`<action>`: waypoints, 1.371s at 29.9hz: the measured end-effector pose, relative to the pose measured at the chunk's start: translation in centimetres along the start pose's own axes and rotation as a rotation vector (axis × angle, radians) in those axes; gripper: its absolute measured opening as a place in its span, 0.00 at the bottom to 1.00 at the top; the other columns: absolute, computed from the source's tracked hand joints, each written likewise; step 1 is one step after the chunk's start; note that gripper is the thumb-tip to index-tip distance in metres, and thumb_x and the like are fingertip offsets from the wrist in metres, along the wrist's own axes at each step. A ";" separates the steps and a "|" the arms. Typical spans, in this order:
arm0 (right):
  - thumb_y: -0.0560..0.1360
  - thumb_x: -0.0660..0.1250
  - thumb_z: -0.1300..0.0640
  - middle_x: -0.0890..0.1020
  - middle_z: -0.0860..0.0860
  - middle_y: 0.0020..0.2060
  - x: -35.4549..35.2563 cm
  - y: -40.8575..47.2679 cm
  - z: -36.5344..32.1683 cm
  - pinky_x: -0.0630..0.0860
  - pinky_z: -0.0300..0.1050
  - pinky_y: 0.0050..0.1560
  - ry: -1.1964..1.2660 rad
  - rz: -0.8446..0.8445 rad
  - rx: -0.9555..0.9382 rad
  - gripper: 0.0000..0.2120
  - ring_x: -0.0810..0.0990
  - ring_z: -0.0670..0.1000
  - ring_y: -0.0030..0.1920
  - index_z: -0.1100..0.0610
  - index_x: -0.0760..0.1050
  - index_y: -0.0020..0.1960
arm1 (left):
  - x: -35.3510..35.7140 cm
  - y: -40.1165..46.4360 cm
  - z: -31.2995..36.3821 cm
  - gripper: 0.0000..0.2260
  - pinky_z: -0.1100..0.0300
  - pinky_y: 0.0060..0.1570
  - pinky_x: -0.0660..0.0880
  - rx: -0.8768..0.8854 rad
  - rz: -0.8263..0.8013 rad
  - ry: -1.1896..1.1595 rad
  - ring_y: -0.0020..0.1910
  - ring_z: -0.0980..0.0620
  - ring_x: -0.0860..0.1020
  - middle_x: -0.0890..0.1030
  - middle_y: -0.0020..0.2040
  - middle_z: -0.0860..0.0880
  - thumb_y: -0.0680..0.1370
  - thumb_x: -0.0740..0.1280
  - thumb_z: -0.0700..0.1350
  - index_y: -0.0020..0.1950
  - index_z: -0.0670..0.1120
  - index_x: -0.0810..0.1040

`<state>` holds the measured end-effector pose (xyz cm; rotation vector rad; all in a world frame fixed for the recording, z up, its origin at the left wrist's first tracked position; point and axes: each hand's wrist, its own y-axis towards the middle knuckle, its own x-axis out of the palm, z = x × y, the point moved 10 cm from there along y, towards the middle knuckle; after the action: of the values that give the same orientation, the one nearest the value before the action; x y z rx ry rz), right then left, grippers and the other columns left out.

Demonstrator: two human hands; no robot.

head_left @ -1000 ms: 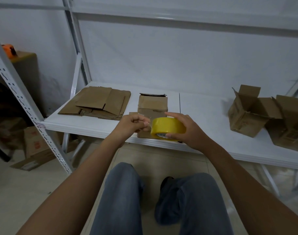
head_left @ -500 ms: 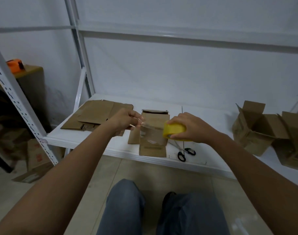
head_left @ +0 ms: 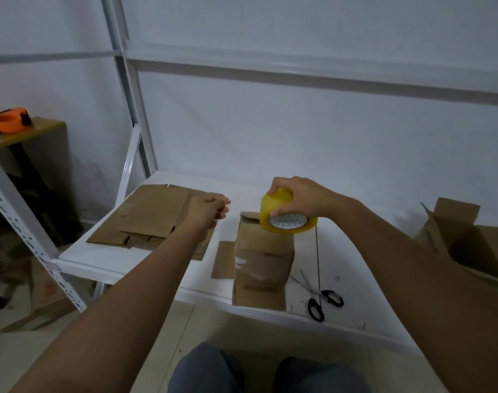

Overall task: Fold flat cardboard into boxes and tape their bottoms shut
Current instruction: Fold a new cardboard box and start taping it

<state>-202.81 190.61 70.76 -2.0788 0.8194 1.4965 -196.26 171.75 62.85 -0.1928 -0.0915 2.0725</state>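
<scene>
Person's knees in grey trousers point(head_left: 213, 370) sit nearest, over a pale floor. Ahead, a white shelf surface point(head_left: 157, 259) carries black-handled scissors point(head_left: 321, 299) at its front edge w/ a folded cardboard box point(head_left: 263, 259) just left of them. Right hand point(head_left: 301, 198) fingers grasp a yellow tape roll point(head_left: 284, 214) at the box's far top. Left hand point(head_left: 210, 209), fingers loosely curled, empty, hovers over flat cardboard point(head_left: 154, 217). White wall behind.
</scene>
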 end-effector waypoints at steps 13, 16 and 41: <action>0.71 0.71 0.46 0.73 0.50 0.55 3.0 2.8 1.7 0.71 0.49 0.55 0.171 0.192 -0.139 0.20 0.71 0.52 0.56 0.49 0.72 0.60 | 0.8 3.4 -7.2 0.03 0.64 0.28 0.64 -0.126 0.073 -0.035 0.32 0.55 0.71 0.76 0.36 0.47 0.79 0.65 0.39 0.47 0.42 0.78; 0.71 0.72 0.48 0.75 0.50 0.52 1.7 2.7 1.0 0.70 0.45 0.52 0.117 0.194 -0.159 0.17 0.71 0.50 0.52 0.51 0.73 0.57 | 1.0 3.3 -7.0 0.04 0.65 0.27 0.63 -0.107 0.074 -0.074 0.32 0.55 0.71 0.75 0.36 0.47 0.79 0.65 0.40 0.49 0.41 0.78; 0.73 0.67 0.43 0.77 0.50 0.57 4.4 4.7 -0.2 0.66 0.41 0.48 -0.247 0.107 -0.155 0.18 0.74 0.51 0.56 0.49 0.74 0.60 | 3.5 3.7 -12.1 0.08 0.57 0.42 0.76 -0.106 0.157 0.002 0.41 0.48 0.78 0.82 0.46 0.43 0.80 0.63 0.42 0.50 0.41 0.82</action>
<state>-204.87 186.18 66.61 -1.9286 0.7498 1.8828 -199.02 172.80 50.02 -0.2739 -0.1907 2.2252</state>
